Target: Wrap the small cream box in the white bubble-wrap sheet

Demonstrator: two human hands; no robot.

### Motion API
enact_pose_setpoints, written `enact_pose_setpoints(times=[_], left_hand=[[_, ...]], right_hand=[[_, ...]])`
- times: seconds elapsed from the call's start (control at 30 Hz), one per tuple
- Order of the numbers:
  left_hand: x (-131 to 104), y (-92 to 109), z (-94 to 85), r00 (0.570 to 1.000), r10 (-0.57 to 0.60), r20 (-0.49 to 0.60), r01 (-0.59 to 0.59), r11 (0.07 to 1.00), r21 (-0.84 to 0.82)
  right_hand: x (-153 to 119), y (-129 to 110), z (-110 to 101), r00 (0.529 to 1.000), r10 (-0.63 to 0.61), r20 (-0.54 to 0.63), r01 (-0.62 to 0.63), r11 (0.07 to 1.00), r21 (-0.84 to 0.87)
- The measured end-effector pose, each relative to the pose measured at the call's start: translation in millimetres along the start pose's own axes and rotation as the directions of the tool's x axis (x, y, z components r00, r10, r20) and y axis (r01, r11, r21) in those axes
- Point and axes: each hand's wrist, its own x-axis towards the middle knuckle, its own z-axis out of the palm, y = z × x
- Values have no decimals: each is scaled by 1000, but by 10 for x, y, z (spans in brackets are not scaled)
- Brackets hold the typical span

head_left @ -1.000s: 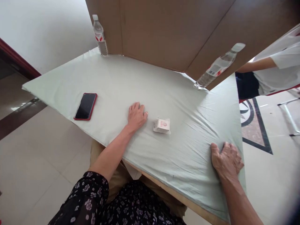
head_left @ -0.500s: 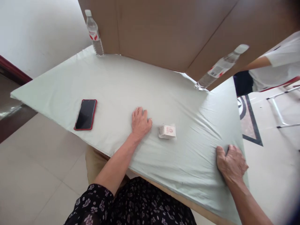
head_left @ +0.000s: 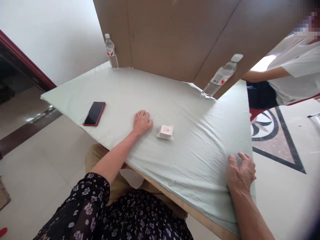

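My left hand (head_left: 141, 122) lies flat on the pale green cloth (head_left: 160, 100) that covers the table, fingers together, holding nothing. Just to its right sits a small white packet with red print (head_left: 165, 132), a short gap away. My right hand (head_left: 240, 175) presses palm-down on the cloth at the table's near right corner, fingers spread over the wrinkled edge. A red-cased phone (head_left: 94, 113) lies face up to the left of my left hand.
A tall brown cardboard screen (head_left: 190, 36) stands along the far edge, with a water bottle (head_left: 111, 51) at its left end and another (head_left: 219, 77) at its right. Another person in a white shirt (head_left: 295, 76) sits beyond the right side. Tiled floor surrounds the table.
The view has shifted with my head. Both hands stay pressed on the cloth in the same spots; the packet and phone have not moved.
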Motion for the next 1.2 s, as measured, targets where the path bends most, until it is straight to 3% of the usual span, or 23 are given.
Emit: enact_pose_setpoints(times=[0.17, 0.43, 0.5, 0.6, 0.67, 0.77, 0.93, 1.1, 1.2], left_hand=[[14, -15, 11, 1000, -12, -16, 12, 1000, 17], [14, -37, 5, 999, -34, -12, 34, 999, 21], [13, -29, -11, 999, -39, -3, 39, 999, 20], [18, -23, -26, 999, -41, 0, 41, 999, 18], [26, -25, -28, 999, -42, 3, 42, 999, 25], [34, -27, -26, 999, -47, 7, 47, 998, 34], [35, -28, -27, 999, -51, 6, 51, 998, 26], [38, -33, -21, 999, -52, 0, 52, 998, 31], [43, -34, -13, 999, -54, -1, 54, 998, 31]], right_hand=[[-17, 61, 2, 996, -30, -82, 42, 989, 143], [-91, 109, -28, 984, -157, -89, 170, 969, 178], [-134, 74, -14, 952, -299, -65, 306, 942, 142], [-195, -5, 21, 836, -548, 8, 548, 836, 39], [-213, -36, 33, 784, -617, 65, 619, 786, -8], [-203, -11, 1, 768, -632, 102, 628, 775, 73], [-165, 62, -59, 863, -502, 67, 457, 830, 320], [-145, 36, 26, 784, -596, 175, 566, 801, 195], [-130, 59, 47, 798, -581, 159, 551, 811, 199]])
